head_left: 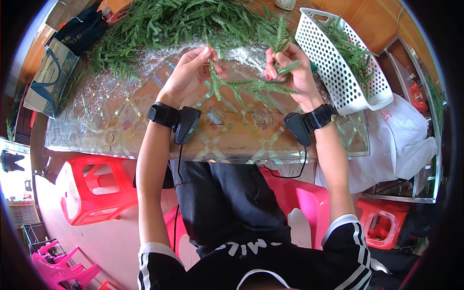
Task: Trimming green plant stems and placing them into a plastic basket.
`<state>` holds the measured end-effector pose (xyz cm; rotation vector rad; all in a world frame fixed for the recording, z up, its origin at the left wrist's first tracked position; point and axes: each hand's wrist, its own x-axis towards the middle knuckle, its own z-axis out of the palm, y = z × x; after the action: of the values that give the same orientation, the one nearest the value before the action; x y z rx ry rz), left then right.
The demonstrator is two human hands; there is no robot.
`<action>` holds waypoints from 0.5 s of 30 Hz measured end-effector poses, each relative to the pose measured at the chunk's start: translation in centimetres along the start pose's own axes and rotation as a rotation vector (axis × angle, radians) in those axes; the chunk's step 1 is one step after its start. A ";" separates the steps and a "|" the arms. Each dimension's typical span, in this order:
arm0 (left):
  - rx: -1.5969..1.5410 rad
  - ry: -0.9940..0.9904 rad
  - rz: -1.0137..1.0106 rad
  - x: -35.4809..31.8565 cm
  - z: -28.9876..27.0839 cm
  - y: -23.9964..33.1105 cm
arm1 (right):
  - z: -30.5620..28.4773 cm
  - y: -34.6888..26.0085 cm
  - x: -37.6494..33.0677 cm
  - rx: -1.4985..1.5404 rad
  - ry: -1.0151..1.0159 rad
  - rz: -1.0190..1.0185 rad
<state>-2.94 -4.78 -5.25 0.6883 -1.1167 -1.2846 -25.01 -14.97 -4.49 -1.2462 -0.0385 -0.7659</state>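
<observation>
My left hand (193,71) pinches a thin green artificial pine sprig (214,79) that hangs down over the glass table (116,121). My right hand (290,70) grips a bundle of green pine sprigs (282,41); one branch (261,87) sticks out to the left toward my left hand. Both hands hover just above the table's near half, with black wrist bands and small black devices on the forearms. A large heap of the same green sprigs (169,24) lies across the far side of the table.
A white perforated plastic basket (338,72) with some sprigs stands at the right of the table. Bags (53,72) lean at the left end. Red and pink plastic stools (94,193) stand under and beside the table; a white plastic bag (406,145) lies at the right.
</observation>
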 end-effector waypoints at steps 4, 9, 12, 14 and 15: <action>0.035 0.035 -0.113 -0.3 0.9 0.3 | 1.0 -0.3 0.0 -0.122 -0.005 0.028; 0.101 0.004 -0.198 -0.5 1.3 0.4 | 2.2 -0.1 0.3 -0.205 -0.053 -0.026; 0.104 -0.006 -0.264 -0.6 1.7 0.4 | 3.1 -0.1 0.3 -0.340 -0.033 -0.041; 0.105 -0.013 -0.297 -0.5 1.9 0.4 | 3.4 -0.1 0.3 -0.376 -0.039 -0.030; 0.122 -0.023 -0.310 -0.5 2.0 0.4 | 3.6 -0.1 0.3 -0.412 -0.046 -0.021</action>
<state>-4.61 -3.86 -4.30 0.9687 -1.1440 -1.4962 -23.53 -12.02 -3.03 -1.6567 0.0726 -0.7865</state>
